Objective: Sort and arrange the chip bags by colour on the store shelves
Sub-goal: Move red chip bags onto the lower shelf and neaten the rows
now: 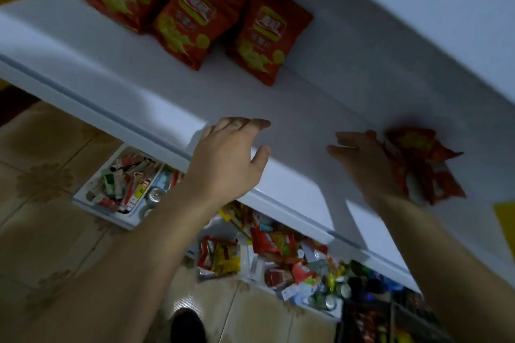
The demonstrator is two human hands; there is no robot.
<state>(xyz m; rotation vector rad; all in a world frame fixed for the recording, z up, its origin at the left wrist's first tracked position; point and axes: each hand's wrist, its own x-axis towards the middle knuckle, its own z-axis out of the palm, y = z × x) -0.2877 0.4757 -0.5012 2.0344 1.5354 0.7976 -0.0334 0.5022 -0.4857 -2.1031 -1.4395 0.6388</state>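
The white shelf [278,97] runs slantwise across the view, its front edge passing under both wrists. Four red bags [192,19] lean in a group at the back left. From them to the right end, the shelf is bare, with open room between the hands and toward the back wall. The underside of an upper shelf [418,8] hangs close above.

The left hand [231,159] hovers just over the front edge. Its grip is apart, with fingers loosely spread and nothing in it.

The right hand [367,164] is over the shelf farther right, touching a crumpled red bag [423,161] on its outer side. Blur hides whether that grip is clamped on the bag or apart.

Below the edge, a white tray [83,198] holds small mixed packets and can tops. To its right, a lower shelf [337,312] holds a jumble of red, yellow and green packets. A dark shoe [186,326] stands on the tiled floor [55,231].
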